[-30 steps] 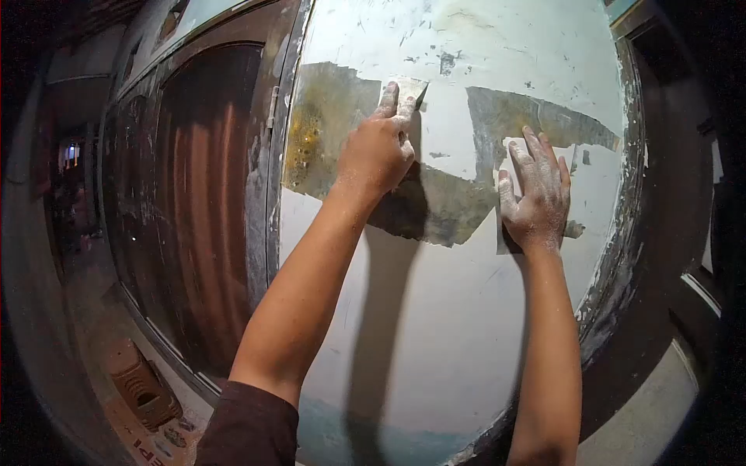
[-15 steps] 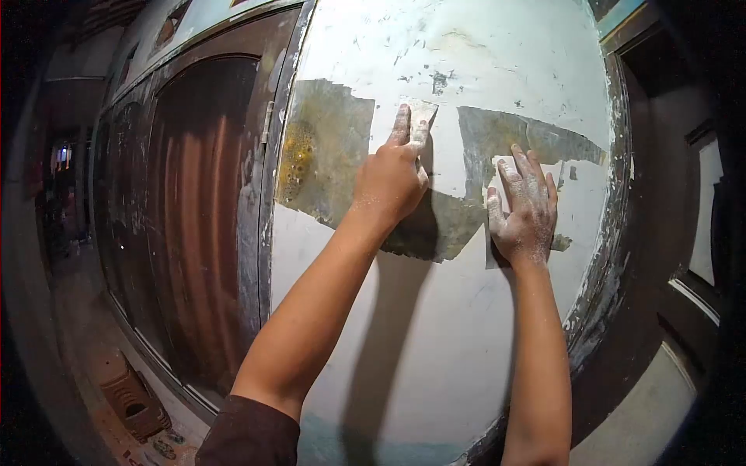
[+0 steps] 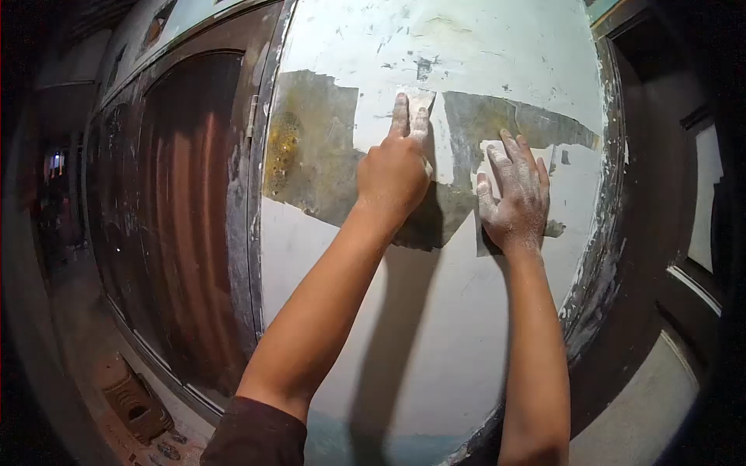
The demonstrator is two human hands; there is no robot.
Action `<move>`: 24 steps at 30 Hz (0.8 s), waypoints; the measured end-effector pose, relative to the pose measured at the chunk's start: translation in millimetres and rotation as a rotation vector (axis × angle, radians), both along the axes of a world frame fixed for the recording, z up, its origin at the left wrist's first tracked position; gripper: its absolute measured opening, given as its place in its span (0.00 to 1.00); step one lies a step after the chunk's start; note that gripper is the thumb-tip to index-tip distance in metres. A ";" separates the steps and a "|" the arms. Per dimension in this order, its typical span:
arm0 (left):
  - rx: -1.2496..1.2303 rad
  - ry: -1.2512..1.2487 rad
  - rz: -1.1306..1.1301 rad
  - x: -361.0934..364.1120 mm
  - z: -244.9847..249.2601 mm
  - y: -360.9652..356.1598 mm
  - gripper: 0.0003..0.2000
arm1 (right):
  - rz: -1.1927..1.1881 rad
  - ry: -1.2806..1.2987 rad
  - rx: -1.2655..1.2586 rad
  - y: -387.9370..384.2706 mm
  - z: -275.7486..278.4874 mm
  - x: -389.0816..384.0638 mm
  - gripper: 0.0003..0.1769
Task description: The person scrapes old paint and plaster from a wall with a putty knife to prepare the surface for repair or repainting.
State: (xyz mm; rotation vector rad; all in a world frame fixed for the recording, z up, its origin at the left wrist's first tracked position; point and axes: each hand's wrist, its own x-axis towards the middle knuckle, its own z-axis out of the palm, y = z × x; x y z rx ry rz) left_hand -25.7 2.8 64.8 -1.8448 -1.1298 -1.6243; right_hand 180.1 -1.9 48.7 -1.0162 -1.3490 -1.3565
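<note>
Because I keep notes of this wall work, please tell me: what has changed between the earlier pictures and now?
The left hand has moved right along the wall, bringing its flat tool close to the right-hand grey patch. The view also shifted slightly. Nothing was visibly taken or let go. The right hand stays against the same part of the wall.

Wall brightest up top, long shadow slanting down it, dim surroundings, fisheye-curved edges, black corners

Brown door beside dim floor
</note>
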 end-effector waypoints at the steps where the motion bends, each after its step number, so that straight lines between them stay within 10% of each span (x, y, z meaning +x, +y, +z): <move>1: -0.003 -0.007 0.008 1.2 -3.8 -4.4 0.14 | 0.013 0.002 0.002 -0.2 -0.7 -0.9 0.24; 6: -0.024 -0.001 -0.047 5.9 -68.6 -3.2 0.36 | 0.021 -0.009 0.025 2.6 0.1 1.0 0.24; 13: -0.220 0.058 0.016 10.0 7.1 -9.9 0.21 | 0.043 -0.025 0.030 2.9 0.1 2.3 0.24; 24: -0.016 -0.006 -0.011 14.7 -39.2 -10.1 0.29 | 0.042 -0.024 0.063 7.1 0.9 4.0 0.24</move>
